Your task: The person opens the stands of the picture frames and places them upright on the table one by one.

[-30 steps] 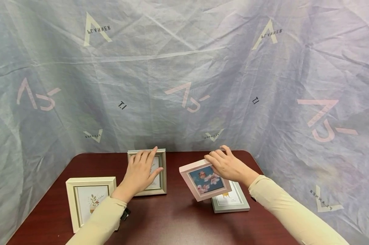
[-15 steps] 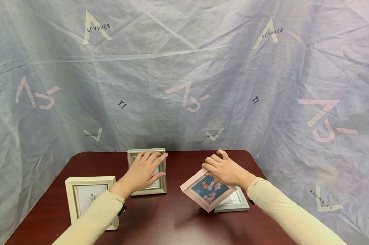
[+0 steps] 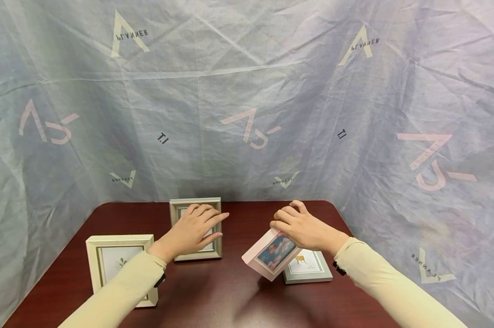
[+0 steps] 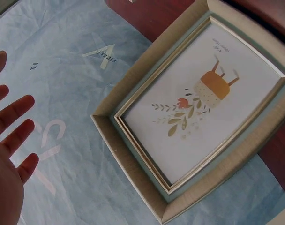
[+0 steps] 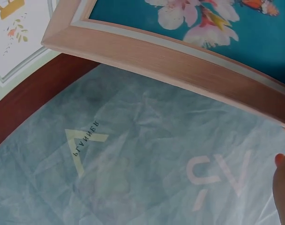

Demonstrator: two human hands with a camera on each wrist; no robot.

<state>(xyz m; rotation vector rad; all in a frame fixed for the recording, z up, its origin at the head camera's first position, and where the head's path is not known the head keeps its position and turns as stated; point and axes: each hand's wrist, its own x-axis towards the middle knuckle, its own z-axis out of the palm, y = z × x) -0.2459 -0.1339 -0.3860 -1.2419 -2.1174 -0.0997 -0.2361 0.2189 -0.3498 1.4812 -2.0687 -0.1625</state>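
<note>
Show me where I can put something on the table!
Bare table lies in front, between the cream frame and the grey frame, and further back, between the gold-toned frame and the right hand. It's crowded where that hand holds the pink frame near the grey one.

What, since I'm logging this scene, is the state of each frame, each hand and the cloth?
Pink frame: tilted, held by the right hand
Right hand: gripping the pink frame's upper part
Left hand: holding nothing, fingers spread
Cream frame: standing, partly behind the left sleeve
Beige frame: standing, partly behind the left hand
Grey frame: apparently lying face up
Cloth: hung, creased
</note>
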